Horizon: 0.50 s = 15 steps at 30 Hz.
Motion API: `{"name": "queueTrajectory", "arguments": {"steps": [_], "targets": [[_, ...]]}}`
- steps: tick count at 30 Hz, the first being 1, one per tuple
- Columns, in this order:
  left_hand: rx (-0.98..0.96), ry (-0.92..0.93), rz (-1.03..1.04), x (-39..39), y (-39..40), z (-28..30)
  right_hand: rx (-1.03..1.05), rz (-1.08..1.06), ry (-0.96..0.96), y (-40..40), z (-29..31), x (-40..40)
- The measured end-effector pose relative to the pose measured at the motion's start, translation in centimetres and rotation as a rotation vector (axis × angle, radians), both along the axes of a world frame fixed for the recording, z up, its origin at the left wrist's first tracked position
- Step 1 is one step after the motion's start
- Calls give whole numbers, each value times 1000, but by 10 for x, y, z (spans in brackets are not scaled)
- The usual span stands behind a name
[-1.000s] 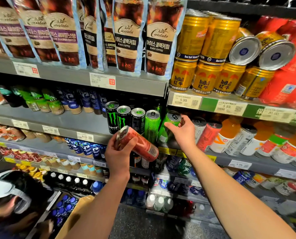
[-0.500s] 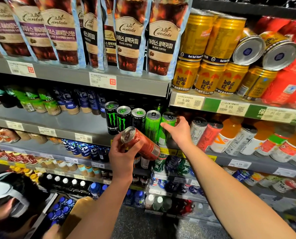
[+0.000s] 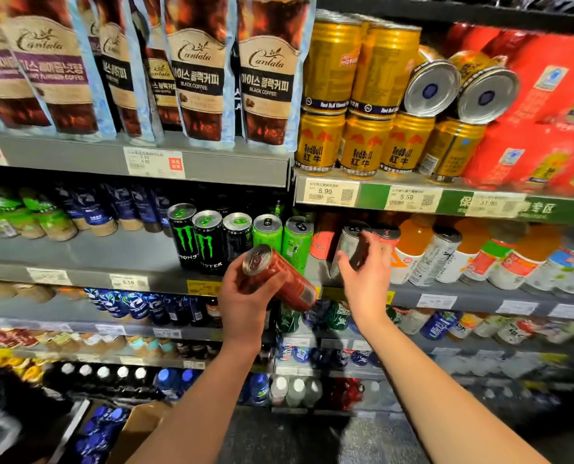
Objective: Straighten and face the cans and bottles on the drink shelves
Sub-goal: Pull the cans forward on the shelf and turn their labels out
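Your left hand (image 3: 245,296) grips a red can (image 3: 278,279), fingers curled round its upper body, and holds it tilted in front of the shelf (image 3: 479,298) with its silver top turned up and to the left and its base pointing down to the right. The can is off the shelf, just in front of that shelf's front edge. Your right hand (image 3: 366,276) has its fingers wrapped round a silver can (image 3: 349,246) that leans on the same shelf, close to the front edge; its dark top tips back to the right.

Left of the silver can, behind the red one, two bright green cans (image 3: 282,236) stand upright near the front edge. Further left stand three black cans (image 3: 208,239) with green claw marks, their labels facing out. To the right of your right hand, another silver can (image 3: 436,256) leans among orange bottles (image 3: 412,246).

On the shelf above, gold cans (image 3: 362,149) stand stacked in two layers along the front edge, and two more gold cans (image 3: 459,88) lie on their sides on top, silver bases facing you. Coffee pouches (image 3: 265,72) hang to the left of them.
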<state>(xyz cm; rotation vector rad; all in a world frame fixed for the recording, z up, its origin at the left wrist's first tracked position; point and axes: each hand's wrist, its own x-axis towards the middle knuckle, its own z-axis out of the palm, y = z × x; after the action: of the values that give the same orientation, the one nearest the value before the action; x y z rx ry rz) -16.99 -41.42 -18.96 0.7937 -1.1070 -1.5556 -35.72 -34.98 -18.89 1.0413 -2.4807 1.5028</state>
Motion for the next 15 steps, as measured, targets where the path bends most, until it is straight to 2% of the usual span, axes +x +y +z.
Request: {"name": "queueTrajectory", "arguments": {"steps": [5,15], "targets": [[0,5,-13,-7,4,4,101,7,8,-3,6,-8],[-28,-27,-3,0,4,1,-8,-38,49,-4,-5,0]]}}
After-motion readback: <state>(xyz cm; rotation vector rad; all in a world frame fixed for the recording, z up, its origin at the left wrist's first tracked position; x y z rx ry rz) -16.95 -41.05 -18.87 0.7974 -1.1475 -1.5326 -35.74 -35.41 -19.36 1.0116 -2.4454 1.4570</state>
